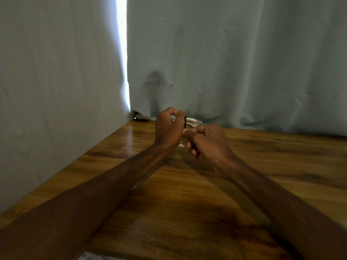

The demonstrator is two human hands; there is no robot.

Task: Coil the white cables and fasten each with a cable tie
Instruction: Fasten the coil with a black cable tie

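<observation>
- Holding a coiled white cable (194, 121) between them, both hands meet in the air, and the cable is mostly hidden by the fingers.
- The left hand (170, 126) is directly to the left of the cable. Its fingers are curled and the thumb and forefinger pinch the top part of the coil.
- A black cable tie (185, 122) goes around the cable, just at the left hand's fingertips. If the tie is closed or only laid around, I cannot tell.
- The right hand (208, 141) is to the right of the cable and a little lower. Its fingers are curled too, and the thumb and forefinger pinch the lower part of the coil.
- A short white piece of the cable shows under the two hands, between the wrists.
- The wooden table (187, 203) is under the cable; the cable does not touch it.
- A grey-blue curtain (225, 62) hangs behind the cable.
- A sheet of printed paper (90, 257) lies well apart from the cable, at the table's near edge.
</observation>
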